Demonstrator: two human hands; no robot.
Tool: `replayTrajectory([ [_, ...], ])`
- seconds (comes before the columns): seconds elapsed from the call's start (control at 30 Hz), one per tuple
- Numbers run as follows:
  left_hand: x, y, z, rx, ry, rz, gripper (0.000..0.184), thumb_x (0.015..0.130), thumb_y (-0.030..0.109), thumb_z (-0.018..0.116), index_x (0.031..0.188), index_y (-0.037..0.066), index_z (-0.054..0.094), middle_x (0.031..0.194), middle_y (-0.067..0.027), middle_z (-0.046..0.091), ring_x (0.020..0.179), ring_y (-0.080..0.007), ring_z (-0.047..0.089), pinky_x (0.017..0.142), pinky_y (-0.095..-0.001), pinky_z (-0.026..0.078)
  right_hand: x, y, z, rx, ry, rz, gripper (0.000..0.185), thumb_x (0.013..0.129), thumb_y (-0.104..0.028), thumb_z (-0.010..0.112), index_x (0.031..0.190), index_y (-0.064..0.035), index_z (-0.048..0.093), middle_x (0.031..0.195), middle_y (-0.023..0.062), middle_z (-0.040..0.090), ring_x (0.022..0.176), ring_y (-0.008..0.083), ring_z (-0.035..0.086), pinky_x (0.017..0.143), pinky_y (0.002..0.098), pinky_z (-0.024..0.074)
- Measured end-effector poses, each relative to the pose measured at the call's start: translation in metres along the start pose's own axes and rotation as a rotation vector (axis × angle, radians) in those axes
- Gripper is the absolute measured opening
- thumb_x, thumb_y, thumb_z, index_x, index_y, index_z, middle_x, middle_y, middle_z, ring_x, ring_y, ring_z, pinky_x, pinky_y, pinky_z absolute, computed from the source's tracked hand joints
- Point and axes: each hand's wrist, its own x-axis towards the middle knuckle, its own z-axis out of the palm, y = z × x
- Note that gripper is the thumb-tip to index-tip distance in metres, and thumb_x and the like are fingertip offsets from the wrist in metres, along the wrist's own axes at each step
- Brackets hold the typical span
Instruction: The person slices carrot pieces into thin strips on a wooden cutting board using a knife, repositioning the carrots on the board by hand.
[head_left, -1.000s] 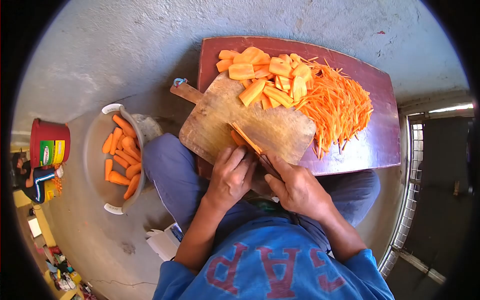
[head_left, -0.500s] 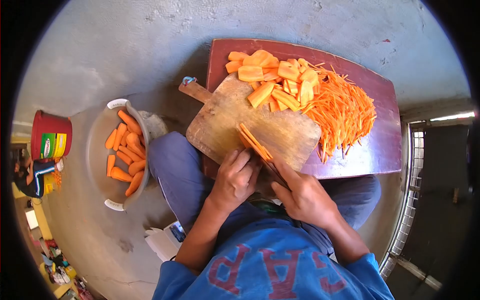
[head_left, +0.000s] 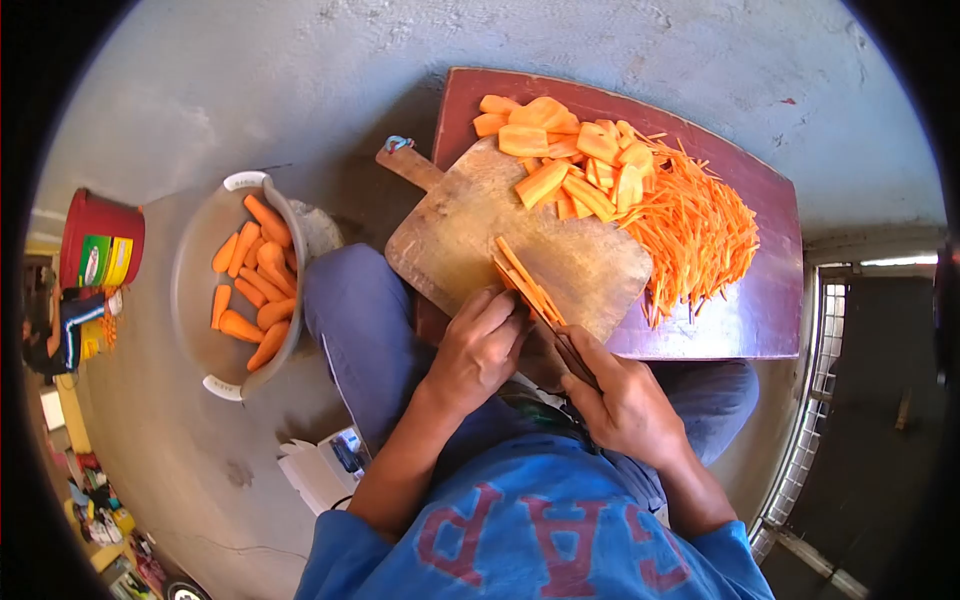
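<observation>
My right hand (head_left: 630, 405) is closed round the handle of a knife (head_left: 572, 352), its blade angled up and left over the near part of the wooden cutting board (head_left: 450, 225). Thin carrot sticks (head_left: 535, 288) lie along the blade's right side. The curled fingers of my left hand (head_left: 478, 350) press together at the blade's left side, on a carrot piece mostly hidden beneath them. Flat carrot slices (head_left: 540, 140) are heaped at the board's far edge. Right of them spreads a large pile of shredded carrot (head_left: 700, 235).
The board rests on a dark red table (head_left: 770, 200) above my knees. On the floor at left, a grey basin (head_left: 188, 320) holds several whole peeled carrots. Beyond it are a red bucket (head_left: 75, 235) and another person (head_left: 60, 335). A white box (head_left: 315, 478) lies beside my leg.
The view has shifted slightly, so the table and board appear a little further right. Both hands remain close together at the knife, with the sticks still along the blade.
</observation>
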Motion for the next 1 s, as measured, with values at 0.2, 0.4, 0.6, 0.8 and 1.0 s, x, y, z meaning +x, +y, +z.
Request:
replayTrajectory([
  [0.2, 0.002, 0.0, 0.001, 0.02, 0.004, 0.003, 0.016, 0.088, -0.007, 0.077, 0.104, -0.007, 0.079, 0.108, -0.0192, 0.071, 0.096, -0.0407, 0.068, 0.086, -0.0494, 0.061, 0.027, 0.014, 0.018, 0.011, 0.061, -0.054, 0.056, 0.105, -0.009, 0.074, 0.156, 0.0048, 0.055, 0.116, 0.0373, 0.076, 0.107, 0.0577, 0.076, 0.086, 0.0605, 0.0619],
  [0.4, -0.006, 0.004, 0.003, 0.031, 0.005, -0.037, 0.02, 0.09, -0.006, 0.078, 0.11, -0.007, 0.08, 0.115, -0.021, 0.073, 0.1, -0.0418, 0.069, 0.091, -0.0502, 0.061, -0.001, 0.011, 0.004, 0.042, 0.013, 0.007, 0.056, 0.106, -0.011, 0.074, 0.156, 0.0047, 0.054, 0.117, 0.0371, 0.076, 0.106, 0.0566, 0.076, 0.087, 0.0608, 0.0618],
  [0.6, 0.0, 0.006, 0.003, 0.02, 0.045, -0.026, 0.023, 0.09, -0.006, 0.079, 0.112, -0.007, 0.08, 0.119, -0.0218, 0.075, 0.103, -0.0423, 0.07, 0.091, -0.0501, 0.061, 0.011, 0.011, 0.013, -0.033, -0.01, 0.006, 0.06, 0.106, -0.011, 0.074, 0.159, 0.0035, 0.05, 0.112, 0.0363, 0.076, 0.103, 0.0575, 0.075, 0.084, 0.0621, 0.0609],
  [0.8, -0.006, 0.001, 0.003, -0.025, 0.055, -0.038, 0.02, 0.087, -0.009, 0.08, 0.107, -0.006, 0.078, 0.118, -0.0209, 0.076, 0.104, -0.0422, 0.071, 0.091, -0.0494, 0.061, -0.006, 0.007, 0.002, 0.019, -0.015, 0.01, 0.06, 0.106, -0.007, 0.074, 0.16, 0.0062, 0.051, 0.135, 0.0331, 0.077, 0.122, 0.0507, 0.076, 0.1, 0.0544, 0.0626],
  [1.0, -0.002, 0.002, 0.0, 0.007, 0.011, -0.038, 0.016, 0.087, -0.008, 0.08, 0.102, -0.005, 0.077, 0.114, -0.0206, 0.075, 0.102, -0.0423, 0.071, 0.091, -0.0496, 0.061, 0.014, 0.012, 0.014, 0.007, -0.023, 0.035, 0.057, 0.106, -0.009, 0.073, 0.158, 0.0035, 0.054, 0.121, 0.035, 0.078, 0.111, 0.0539, 0.077, 0.093, 0.0568, 0.0628],
])
